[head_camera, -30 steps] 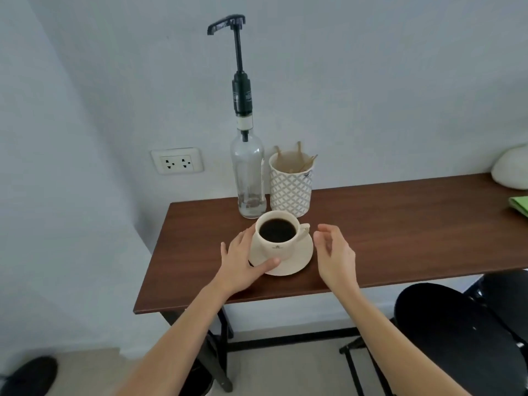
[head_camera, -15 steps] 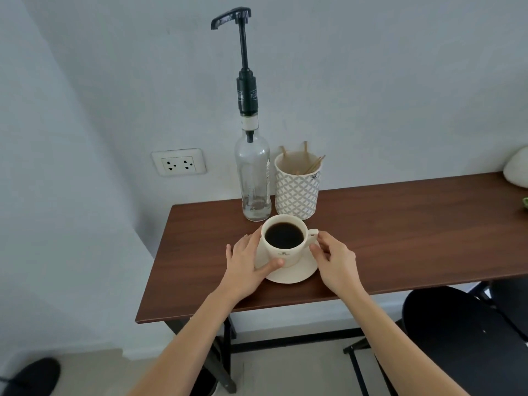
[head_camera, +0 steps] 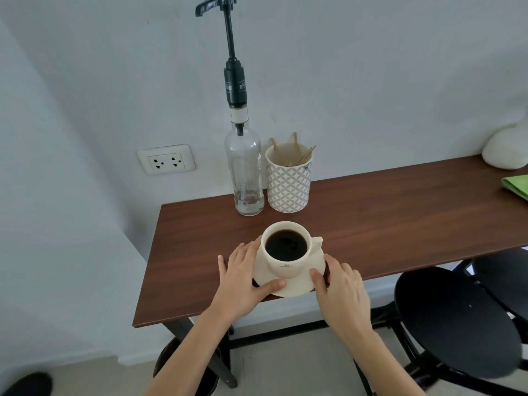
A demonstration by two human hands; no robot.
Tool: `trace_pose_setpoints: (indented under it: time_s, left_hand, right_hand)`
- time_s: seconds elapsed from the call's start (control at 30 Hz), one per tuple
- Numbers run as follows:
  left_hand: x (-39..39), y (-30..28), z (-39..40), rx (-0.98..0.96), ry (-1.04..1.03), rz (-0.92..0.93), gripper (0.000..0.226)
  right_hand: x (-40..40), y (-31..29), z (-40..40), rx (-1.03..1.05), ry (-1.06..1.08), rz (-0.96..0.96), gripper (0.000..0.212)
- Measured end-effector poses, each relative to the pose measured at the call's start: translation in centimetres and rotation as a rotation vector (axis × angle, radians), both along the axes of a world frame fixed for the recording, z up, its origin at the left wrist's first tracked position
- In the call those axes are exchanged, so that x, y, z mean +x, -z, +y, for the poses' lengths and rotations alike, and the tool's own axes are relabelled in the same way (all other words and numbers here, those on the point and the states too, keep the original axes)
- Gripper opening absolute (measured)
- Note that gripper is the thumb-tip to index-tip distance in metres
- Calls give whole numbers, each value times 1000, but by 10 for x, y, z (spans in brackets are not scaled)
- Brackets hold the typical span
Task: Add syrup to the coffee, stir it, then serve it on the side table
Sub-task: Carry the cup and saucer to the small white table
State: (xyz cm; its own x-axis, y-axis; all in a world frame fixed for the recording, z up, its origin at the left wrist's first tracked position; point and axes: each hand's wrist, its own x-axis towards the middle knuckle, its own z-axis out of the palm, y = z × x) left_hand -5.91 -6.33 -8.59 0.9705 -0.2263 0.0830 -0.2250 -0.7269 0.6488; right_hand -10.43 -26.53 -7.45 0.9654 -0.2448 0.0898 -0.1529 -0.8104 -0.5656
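Note:
A cream cup full of black coffee stands on a cream saucer near the front edge of the brown table. My left hand grips the saucer's left rim, thumb on top. My right hand holds its right rim the same way. Behind the cup stands a clear glass syrup bottle with a tall black pump, nearly empty. Beside it a patterned white holder contains several wooden stir sticks.
A black stool stands right of me under the table's edge. A white rounded object and a green cloth lie at the table's far right. A wall socket sits left of the bottle.
My right hand came in from beside the cup and closed on the saucer's right rim. The cup and saucer now sit nearer the table's front edge.

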Motion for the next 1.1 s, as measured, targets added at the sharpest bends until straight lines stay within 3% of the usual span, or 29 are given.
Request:
trace_pose_setpoints:
  time_s: [0.13, 0.33, 0.4, 0.57, 0.8, 0.97, 1.1]
  left_hand:
    - [-7, 1, 0, 47, 5, 12, 110]
    - [-21, 1, -2, 79, -9, 40, 110]
    - [-25, 1, -2, 80, -6, 61, 111]
    - [-45, -4, -4, -53, -76, 50, 103]
    - [-96, 2, -9, -187, -377, -78, 67]
    - [-111, -2, -21, -412, -452, 160, 58]
    - [-123, -7, -29, -600, -547, 193, 54]
  right_hand:
    - [-14, 1, 5, 208, -16, 78, 50]
    - [-21, 4, 7, 965, 7, 134, 64]
    - [-22, 6, 4, 1110, -8, 135, 67]
    - [-26, 14, -1, 1215, -32, 159, 61]
    - [-27, 19, -9, 1266, -66, 177, 54]
    - [-32, 20, -15, 1286, -175, 265, 57]
    - [-34, 15, -19, 1246, -288, 326, 59]
